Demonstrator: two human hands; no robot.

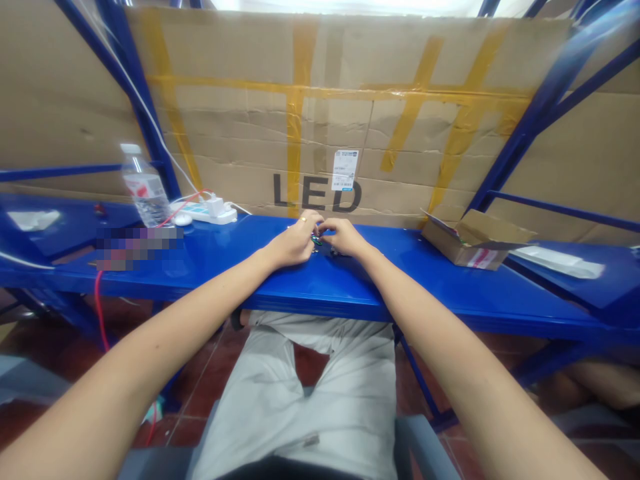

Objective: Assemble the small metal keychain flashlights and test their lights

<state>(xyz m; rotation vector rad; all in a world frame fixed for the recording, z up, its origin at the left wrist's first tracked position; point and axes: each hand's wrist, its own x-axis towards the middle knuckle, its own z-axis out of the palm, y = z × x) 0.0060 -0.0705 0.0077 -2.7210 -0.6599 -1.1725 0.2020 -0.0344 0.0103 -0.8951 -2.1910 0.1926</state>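
My left hand (299, 241) and my right hand (343, 237) meet over the middle of the blue table (320, 290). Between their fingertips sits a small green and dark piece (316, 239), too small to name and partly covered by the fingers. My left fingers are curled closed around it, and a ring shows on one of them. The right thumb and fingers pinch at its other side. A few tiny shiny bits (315, 251) lie on the tabletop just below the hands. Some small dark bits (336, 252) are partly hidden under my right hand.
An open cardboard box (463, 250) stands at the right. To the left are a water bottle (145, 193), a white power strip (210, 212) with plugs and a red cable (100, 307). A large cardboard sheet (240, 147) closes off the back between blue posts.
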